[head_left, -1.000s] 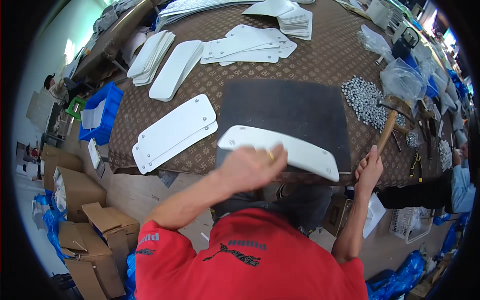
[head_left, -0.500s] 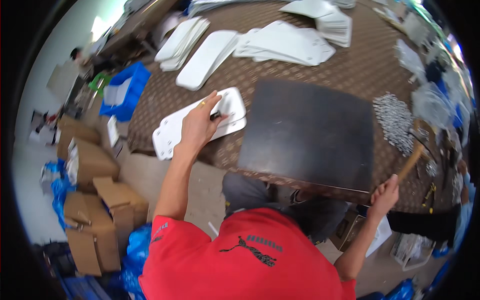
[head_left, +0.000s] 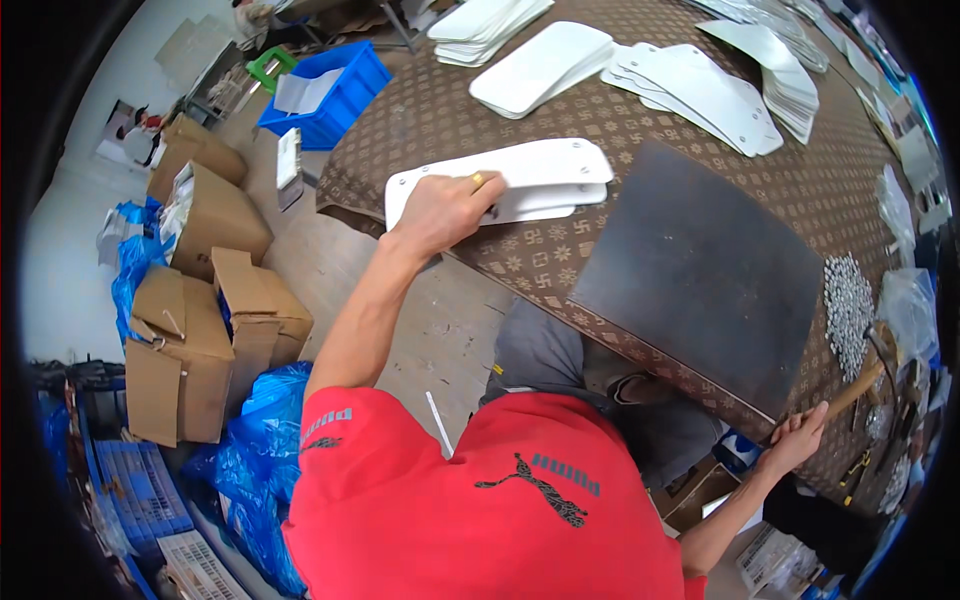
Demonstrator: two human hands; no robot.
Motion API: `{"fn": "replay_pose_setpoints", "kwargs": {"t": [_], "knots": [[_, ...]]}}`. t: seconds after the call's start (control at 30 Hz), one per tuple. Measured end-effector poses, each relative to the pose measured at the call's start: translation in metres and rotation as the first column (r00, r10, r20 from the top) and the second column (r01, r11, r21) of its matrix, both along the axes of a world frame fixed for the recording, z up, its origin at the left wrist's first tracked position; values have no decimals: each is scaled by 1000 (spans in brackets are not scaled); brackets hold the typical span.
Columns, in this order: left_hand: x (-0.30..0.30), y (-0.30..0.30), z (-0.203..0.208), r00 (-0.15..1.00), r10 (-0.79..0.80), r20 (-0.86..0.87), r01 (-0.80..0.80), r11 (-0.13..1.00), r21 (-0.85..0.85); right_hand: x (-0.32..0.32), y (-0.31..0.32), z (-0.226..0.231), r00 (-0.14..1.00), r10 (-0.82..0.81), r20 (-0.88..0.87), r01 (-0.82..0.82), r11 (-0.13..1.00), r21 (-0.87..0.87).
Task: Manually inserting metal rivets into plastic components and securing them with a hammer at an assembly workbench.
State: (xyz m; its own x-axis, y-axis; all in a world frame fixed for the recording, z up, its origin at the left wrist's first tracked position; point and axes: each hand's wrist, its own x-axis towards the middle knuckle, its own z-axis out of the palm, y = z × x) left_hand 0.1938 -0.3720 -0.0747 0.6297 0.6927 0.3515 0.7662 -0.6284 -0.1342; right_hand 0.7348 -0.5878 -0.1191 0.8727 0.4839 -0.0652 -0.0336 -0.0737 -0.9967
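My left hand (head_left: 450,212) is closed, with its fingers curled round a small dark cylindrical tool (head_left: 491,212), most of which is hidden. It rests over a few white rounded plates (head_left: 545,160) with small metal fittings near their ends, stacked unevenly at the table's front left edge. At the right, my right hand (head_left: 797,440) grips a hammer (head_left: 856,391) by its wooden handle; the dark head lies beside a heap of small silvery metal parts (head_left: 846,310). Between my hands, a dark flat slab (head_left: 705,275) lies on the table.
More white plates (head_left: 545,65) are stacked along the far side of the patterned table (head_left: 420,115). Clear plastic bags (head_left: 908,310) and yellow-handled pliers (head_left: 855,473) lie at the right. A blue crate (head_left: 350,100), cardboard boxes (head_left: 185,345) and blue bags (head_left: 265,430) stand at the left.
The whole view has turned, shifting the table up and to the right. My left hand has moved from the plates' right end toward their middle, its fingers curling tighter. The right hand keeps the hammer.
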Motion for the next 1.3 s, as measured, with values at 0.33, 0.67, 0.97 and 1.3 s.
{"fn": "replay_pose_setpoints", "kwargs": {"t": [0.33,0.67,0.97,1.3], "knots": [[206,-4,8,839,-467,278,430,884,185,8,-15,2,998,-45,42,46,999,-13],[172,14,-6,681,325,656,518,419,-746,-13,-16,-1,996,-79,-45,79,997,-4],[163,86,-16,397,322,860,574,644,-506,-91,14,46,969,248,18,-246,967,-63],[169,78,-41,439,325,837,542,648,-536,-135,65,170,732,585,348,-680,657,326]]}}
